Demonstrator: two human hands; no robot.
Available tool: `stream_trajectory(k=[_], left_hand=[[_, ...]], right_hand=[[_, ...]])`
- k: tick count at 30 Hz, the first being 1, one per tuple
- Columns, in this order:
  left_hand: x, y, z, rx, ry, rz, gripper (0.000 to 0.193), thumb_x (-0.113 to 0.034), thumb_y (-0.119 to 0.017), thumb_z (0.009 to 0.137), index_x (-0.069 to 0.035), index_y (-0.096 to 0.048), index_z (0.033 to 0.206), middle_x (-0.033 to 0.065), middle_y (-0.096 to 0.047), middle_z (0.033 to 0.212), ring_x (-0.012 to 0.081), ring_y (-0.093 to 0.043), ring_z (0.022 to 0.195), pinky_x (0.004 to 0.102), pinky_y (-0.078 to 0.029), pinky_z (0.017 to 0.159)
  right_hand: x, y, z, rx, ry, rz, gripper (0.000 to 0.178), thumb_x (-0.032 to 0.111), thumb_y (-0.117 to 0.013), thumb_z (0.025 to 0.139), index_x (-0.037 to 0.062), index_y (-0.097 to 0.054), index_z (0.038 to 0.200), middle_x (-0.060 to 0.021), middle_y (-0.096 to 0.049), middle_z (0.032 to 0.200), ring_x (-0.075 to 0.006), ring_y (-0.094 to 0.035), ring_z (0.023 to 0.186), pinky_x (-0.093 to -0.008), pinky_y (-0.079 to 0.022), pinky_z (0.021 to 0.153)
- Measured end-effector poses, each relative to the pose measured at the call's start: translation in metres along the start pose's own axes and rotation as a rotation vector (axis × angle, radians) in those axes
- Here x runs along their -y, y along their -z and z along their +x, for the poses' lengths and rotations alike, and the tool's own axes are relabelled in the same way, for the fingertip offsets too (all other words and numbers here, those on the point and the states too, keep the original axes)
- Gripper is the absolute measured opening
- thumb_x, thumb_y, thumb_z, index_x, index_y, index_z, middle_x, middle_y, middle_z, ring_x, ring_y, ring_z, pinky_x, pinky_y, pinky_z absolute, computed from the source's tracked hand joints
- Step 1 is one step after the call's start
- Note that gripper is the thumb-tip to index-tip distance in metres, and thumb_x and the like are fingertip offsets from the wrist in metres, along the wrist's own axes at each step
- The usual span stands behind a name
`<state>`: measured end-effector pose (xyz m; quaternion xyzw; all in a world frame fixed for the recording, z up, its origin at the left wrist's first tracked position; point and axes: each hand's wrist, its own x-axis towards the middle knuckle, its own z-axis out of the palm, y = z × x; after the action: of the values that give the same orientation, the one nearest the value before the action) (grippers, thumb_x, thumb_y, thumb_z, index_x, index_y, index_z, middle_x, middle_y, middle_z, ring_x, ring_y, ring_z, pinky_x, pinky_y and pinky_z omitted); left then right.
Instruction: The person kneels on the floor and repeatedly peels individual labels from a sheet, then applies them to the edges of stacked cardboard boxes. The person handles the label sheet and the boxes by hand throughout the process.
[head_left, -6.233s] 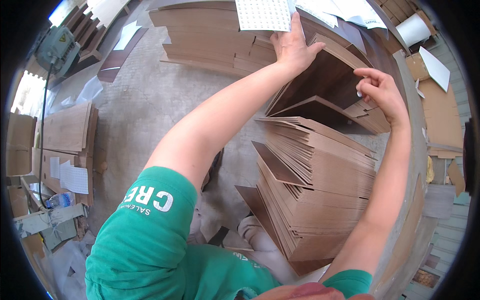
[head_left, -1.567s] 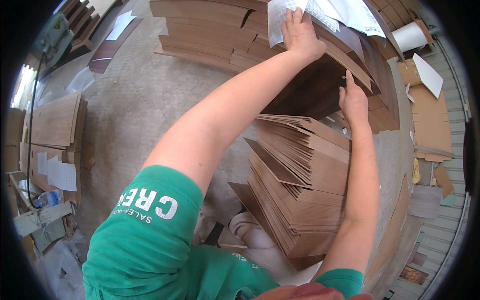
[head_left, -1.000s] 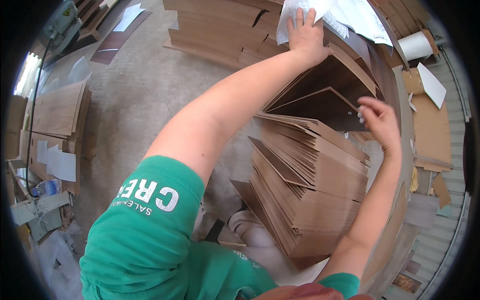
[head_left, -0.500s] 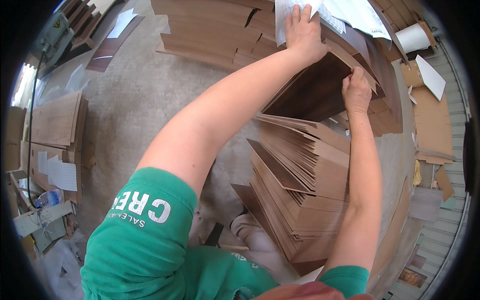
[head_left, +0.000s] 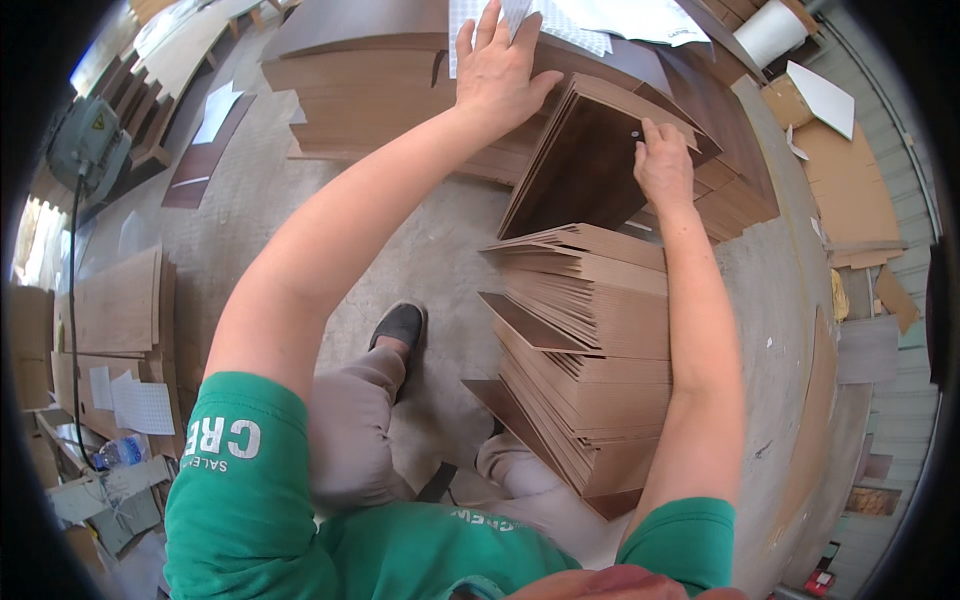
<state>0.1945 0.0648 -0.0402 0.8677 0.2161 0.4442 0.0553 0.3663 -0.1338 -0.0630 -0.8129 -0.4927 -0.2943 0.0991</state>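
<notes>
My left hand (head_left: 500, 80) is stretched out at the top, its fingers spread over a white sheet (head_left: 462, 35) on a stack of brown panels. A pale piece of paper shows between its fingertips; whether they grip it is unclear. My right hand (head_left: 664, 170) is closed at the upper edge of a dark brown panel (head_left: 580, 165), which leans at the front of several upright panels. A small round pale spot marks that panel beside my fingers. Nearer to me, a fanned row of thin brown panels (head_left: 620, 320) stands along my right forearm.
A large panel stack (head_left: 350, 105) lies ahead, with papers (head_left: 640, 18) on top. More panels (head_left: 115, 305) stand at the left beside a grey box with a cable (head_left: 90, 145). Cardboard (head_left: 850, 190) leans at the right wall. My shoe (head_left: 400, 330) rests on the concrete floor.
The view has shifted, showing my leg and shoe. My left hand has moved left, away from the leaning panel, with fingers spread wider. My right hand stays at the panel's upper edge.
</notes>
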Motion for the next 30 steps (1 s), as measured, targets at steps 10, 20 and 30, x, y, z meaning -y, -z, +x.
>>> stream_trajectory(k=[10, 20, 30], left_hand=[[-0.012, -0.029, 0.004, 0.085, -0.009, 0.092, 0.071, -0.042, -0.068, 0.082, -0.008, -0.042, 0.139, 0.0109, -0.027, 0.151, 0.0317, -0.016, 0.143, 0.0521, -0.011, 0.115], [-0.017, 0.009, -0.048, -0.041, -0.135, -0.184, 0.076, -0.048, -0.076, 0.073, -0.004, -0.05, 0.13, 0.0226, -0.052, 0.123, 0.0385, -0.047, 0.117, 0.0488, -0.036, 0.1], [-0.031, 0.038, -0.085, 0.64, 0.209, -0.72, 0.085, -0.052, -0.078, 0.07, 0.003, -0.052, 0.129, 0.0244, -0.053, 0.127, 0.0356, -0.049, 0.122, 0.0409, -0.042, 0.102]], right_hand=[[0.007, 0.061, -0.007, 0.139, -0.08, 0.246, 0.026, 0.028, -0.06, 0.088, 0.0039, -0.07, 0.087, -0.0161, -0.063, 0.081, -0.0324, -0.063, 0.081, -0.0413, -0.05, 0.073], [0.0, 0.052, 0.004, 0.506, -0.378, 0.667, 0.032, 0.033, -0.066, 0.084, 0.0025, -0.072, 0.092, -0.0082, -0.067, 0.07, -0.0146, -0.062, 0.067, -0.03, -0.048, 0.066], [0.0, 0.055, -0.008, 0.436, -0.474, 0.889, 0.024, 0.024, -0.069, 0.085, 0.0007, -0.072, 0.088, 0.0011, -0.06, 0.065, -0.0055, -0.049, 0.058, -0.0231, -0.04, 0.055]])
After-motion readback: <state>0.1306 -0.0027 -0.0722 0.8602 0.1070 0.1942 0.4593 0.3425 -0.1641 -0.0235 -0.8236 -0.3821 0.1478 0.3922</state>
